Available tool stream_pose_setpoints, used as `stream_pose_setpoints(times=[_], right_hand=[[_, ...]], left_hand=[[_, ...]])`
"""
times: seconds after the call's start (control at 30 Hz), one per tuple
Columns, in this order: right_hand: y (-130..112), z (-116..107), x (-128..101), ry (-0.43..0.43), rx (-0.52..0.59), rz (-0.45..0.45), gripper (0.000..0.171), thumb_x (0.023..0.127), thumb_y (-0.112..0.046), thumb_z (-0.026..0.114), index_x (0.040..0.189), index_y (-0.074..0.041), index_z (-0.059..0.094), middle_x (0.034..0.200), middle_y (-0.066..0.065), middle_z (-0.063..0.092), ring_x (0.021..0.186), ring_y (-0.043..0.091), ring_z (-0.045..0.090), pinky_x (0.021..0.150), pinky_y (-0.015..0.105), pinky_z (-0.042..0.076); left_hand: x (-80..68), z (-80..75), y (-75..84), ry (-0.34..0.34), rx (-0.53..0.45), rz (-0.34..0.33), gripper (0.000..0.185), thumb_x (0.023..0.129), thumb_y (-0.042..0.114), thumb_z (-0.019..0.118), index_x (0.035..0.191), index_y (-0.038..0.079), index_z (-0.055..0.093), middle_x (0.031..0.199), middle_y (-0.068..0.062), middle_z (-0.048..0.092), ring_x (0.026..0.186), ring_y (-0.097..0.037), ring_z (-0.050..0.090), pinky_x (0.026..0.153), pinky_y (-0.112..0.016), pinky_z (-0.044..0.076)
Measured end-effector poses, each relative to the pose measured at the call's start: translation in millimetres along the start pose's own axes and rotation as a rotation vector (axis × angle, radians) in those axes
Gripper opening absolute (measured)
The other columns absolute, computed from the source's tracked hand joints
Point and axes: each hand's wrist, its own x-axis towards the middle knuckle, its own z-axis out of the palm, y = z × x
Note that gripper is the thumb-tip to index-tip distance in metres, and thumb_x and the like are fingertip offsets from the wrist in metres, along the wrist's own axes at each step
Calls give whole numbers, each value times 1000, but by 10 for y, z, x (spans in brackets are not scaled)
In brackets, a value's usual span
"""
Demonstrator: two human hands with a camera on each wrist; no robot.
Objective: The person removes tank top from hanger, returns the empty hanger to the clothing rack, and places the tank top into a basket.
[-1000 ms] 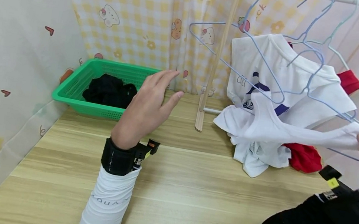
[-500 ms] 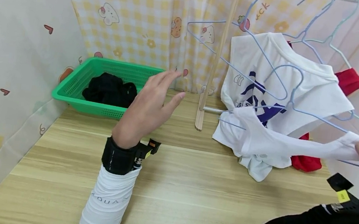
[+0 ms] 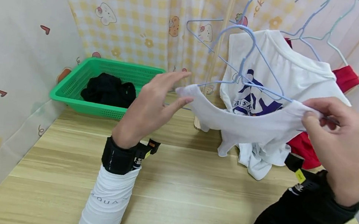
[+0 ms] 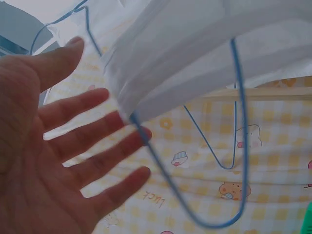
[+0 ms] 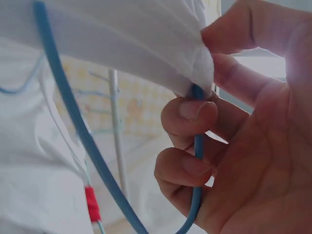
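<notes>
pinching one strap of the top [image 3: 241, 125] together with an end of its hanger [image 3: 241, 69], the right hand [image 3: 343, 143] is well to the right of the basket [image 3: 96, 108]. the left hand [image 3: 148, 104], in front of the basket's right end, has its fingers spread apart and grips nothing; they reach the other strap, but i cannot tell whether they touch it. the top is on the hanger, right of the basket. black cloth [image 3: 108, 90] lies inside the basket; the shirt [image 3: 311, 79] hangs farther right of it.
</notes>
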Motion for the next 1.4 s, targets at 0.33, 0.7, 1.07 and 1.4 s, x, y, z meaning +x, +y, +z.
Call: stream_pose_setpoints(times=[0.33,0.7,1.07,1.4], right_hand=[[-59,220,95,-36,237,-68,17,98,-8,69,107,-3,82,87,-14,70,79,11,53,72,18,43],[-180,338,58,-159,259,-145,16,101,-4,68,112,-1,79,99,-20,72,88,9,60,90,11,51],[-224,392,63,-221,105,-314,41,102,1,61,140,-7,70,141,5,71,120,-2,59,92,11,46],[-484,711,0,-348,167,-324,44,107,-9,62,150,-3,58,150,12,65,135,29,63,117,37,49]], left_hand=[[22,-61,-52,374,31,176,27,102,17,77,123,1,79,103,-18,76,93,-27,74,74,-34,57],[-12,-197,29,728,-52,183,9,94,4,83,103,2,85,89,-19,75,82,-35,70,79,-14,48],[-36,-193,-51,586,42,148,15,100,10,77,109,3,86,93,-21,75,83,-36,66,77,-33,40],[6,-38,-21,415,198,242,20,104,17,74,113,3,85,94,-16,76,79,-31,71,70,-39,42]])
